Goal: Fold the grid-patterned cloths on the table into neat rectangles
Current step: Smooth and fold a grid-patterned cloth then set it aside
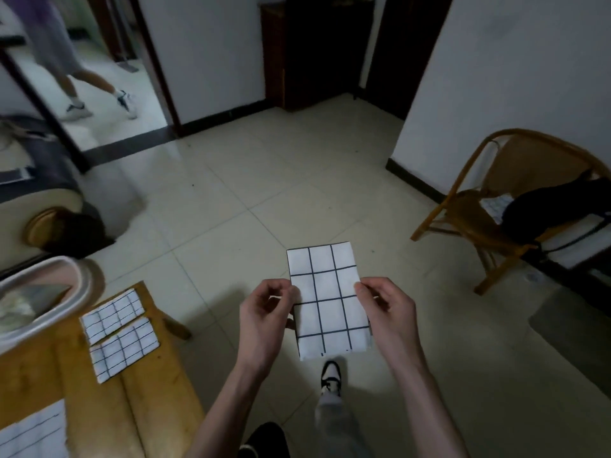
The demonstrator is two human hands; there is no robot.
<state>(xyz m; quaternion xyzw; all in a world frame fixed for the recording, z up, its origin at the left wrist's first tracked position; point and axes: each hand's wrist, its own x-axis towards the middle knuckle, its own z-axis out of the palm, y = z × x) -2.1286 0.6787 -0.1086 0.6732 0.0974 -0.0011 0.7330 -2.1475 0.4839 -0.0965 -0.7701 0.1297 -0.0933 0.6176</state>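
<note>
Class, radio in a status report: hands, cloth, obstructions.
Left hand and right hand pinch folded cloth in midair. Two folded cloths on table. Nothing obstructing.

no readable text, labels, brands, numbers or signs, only plain grid lines on the cloths

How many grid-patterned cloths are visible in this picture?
5, perhaps. One folded cloth is held in both hands above the floor. Two folded cloths lie on the wooden table, another cloth at its near edge. A possible fifth sits on the chair.
</note>
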